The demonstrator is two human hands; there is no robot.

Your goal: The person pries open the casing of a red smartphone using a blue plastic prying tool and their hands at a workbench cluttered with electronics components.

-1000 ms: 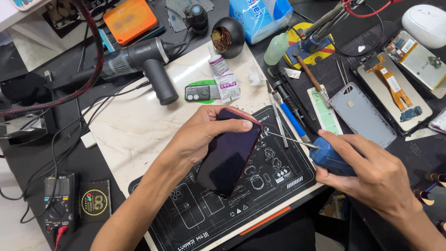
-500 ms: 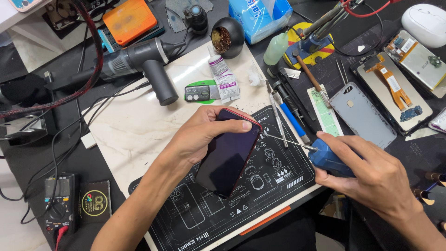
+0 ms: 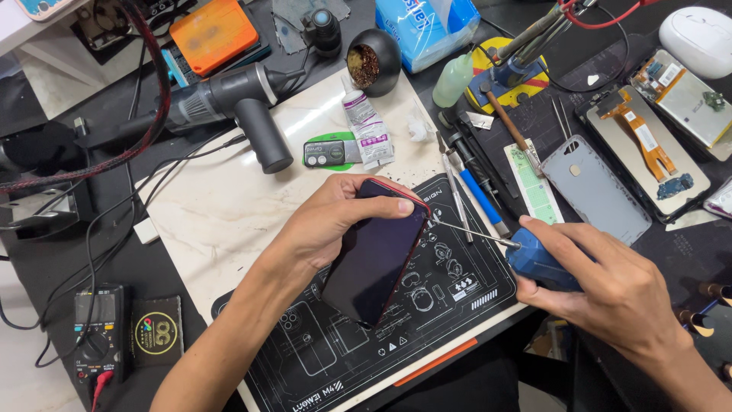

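- While the left hand (image 3: 335,225) closes its grip over the upper end of a dark phone (image 3: 377,263) with a red edge, the thumb lies across the phone's top corner and the fingers wrap behind it.
- Tilted up on its lower end, the phone stands on a black repair mat (image 3: 427,320) printed with white outlines.
- Closed around a blue bottle (image 3: 537,263), the right hand (image 3: 610,294) has its forefinger laid along the bottle's top; the bottle's thin metal needle (image 3: 473,233) reaches to the phone's upper right edge.
- Under the mat lies a pale marble slab (image 3: 221,206) on the dark tabletop (image 3: 46,267).
- Just beyond the phone lie a glue tube (image 3: 366,130) and a row of screwdrivers (image 3: 469,183); a grey phone back cover (image 3: 595,187) sits to the right.
- Farther off are a black hot-air gun (image 3: 229,99), an orange case (image 3: 213,34) and a multimeter (image 3: 99,328).
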